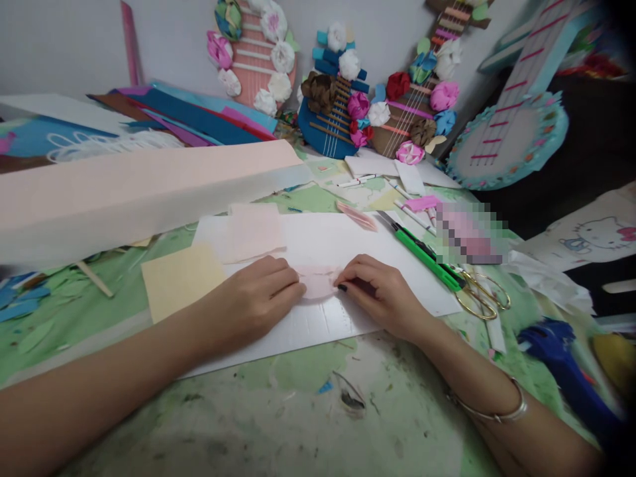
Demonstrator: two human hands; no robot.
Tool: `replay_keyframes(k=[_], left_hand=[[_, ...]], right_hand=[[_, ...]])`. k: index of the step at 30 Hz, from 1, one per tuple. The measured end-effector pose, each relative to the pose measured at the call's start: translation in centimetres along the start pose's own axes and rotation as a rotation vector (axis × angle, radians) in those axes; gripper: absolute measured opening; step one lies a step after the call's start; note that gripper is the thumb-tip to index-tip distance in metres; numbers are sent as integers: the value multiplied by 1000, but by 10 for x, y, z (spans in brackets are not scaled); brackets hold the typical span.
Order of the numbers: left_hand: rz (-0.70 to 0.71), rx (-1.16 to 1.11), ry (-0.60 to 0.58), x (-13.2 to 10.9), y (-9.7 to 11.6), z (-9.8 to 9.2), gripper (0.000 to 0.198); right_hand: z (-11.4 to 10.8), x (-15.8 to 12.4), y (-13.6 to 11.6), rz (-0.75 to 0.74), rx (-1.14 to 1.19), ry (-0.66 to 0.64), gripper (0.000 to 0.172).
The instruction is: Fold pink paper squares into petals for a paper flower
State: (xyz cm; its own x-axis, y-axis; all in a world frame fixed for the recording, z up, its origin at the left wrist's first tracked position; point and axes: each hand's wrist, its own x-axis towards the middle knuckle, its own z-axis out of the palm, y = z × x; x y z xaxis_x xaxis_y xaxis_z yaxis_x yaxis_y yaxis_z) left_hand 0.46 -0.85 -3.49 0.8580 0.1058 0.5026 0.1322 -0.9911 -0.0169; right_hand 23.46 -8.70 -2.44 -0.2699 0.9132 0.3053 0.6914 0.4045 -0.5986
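A small pale pink piece of paper (318, 281) is stretched between my two hands, just above a white board (318, 232). My left hand (263, 291) pinches its left end, with the fingers curled. At the other end, my right hand (377, 288) pinches the paper between thumb and fingers. Beyond my left hand lies a pale pink paper sheet (256, 228), and a yellow paper square (181, 281) rests beside it. A green utility knife (427, 258) with its blade out lies to the right of my right hand. A pink leaf-shaped piece (358, 216) is near the board's back edge.
Gold-handled scissors (484, 295) and a blue glue gun (561, 364) lie at the right. A long peach paper roll or sheet (149, 185) spans the left. Paper-flower-decorated guitar crafts (328, 112) lean at the back, with coloured paper (199, 119) near them. Scraps litter the green table cover (248, 424).
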Motion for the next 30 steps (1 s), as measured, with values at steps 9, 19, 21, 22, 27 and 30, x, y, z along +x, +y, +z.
replay_keyframes(k=[9,19,21,22,27,30], left_hand=[[-38,-45,60,-1,3,0,15],[-250,-319,-2,1,-4,-5,11],[-294,-382,-31,2,-5,-7,13],[-311,-403,-43,3,-6,-8,13],[-386,-445,-65,5,-5,-9,13],[-413,-451,-86,5,-4,-8,11]], right_hand=[[2,-2,-3,-82,-171,19,20],[2,-4,5,-153,-143,95,13],[1,-4,5,-76,-89,73,10],[0,-4,4,-30,-65,63,8],[1,-2,4,127,16,49,2],[1,-1,4,149,34,35,3]])
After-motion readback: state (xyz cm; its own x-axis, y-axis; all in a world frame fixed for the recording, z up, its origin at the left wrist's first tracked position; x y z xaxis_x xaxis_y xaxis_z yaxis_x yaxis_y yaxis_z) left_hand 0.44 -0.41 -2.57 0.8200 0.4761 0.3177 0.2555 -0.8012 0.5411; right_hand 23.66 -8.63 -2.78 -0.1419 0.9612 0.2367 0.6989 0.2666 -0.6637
